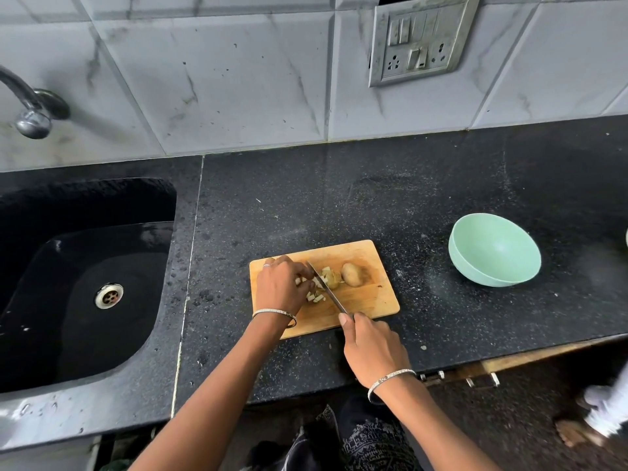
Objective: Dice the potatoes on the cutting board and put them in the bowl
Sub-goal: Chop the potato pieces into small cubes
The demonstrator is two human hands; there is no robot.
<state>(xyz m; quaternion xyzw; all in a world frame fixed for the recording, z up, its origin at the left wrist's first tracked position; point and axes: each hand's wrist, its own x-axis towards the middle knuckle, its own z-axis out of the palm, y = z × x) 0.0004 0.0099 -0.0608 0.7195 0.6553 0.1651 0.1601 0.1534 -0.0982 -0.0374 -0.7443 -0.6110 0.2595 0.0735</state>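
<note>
Cutting board (pixel 368 302) near counter's (pixel 441 185) front edge. Left hand (pixel 280 287), fingers curled, pins diced potato pieces (pixel 315 296) at board's left side. Right hand (pixel 372 348) grips knife (pixel 328 292) handle – blade slants across the pieces. Whole potato (pixel 351 274) near board's far edge. Green bowl (pixel 494 249) – toward counter's right end, apart from board.
</note>
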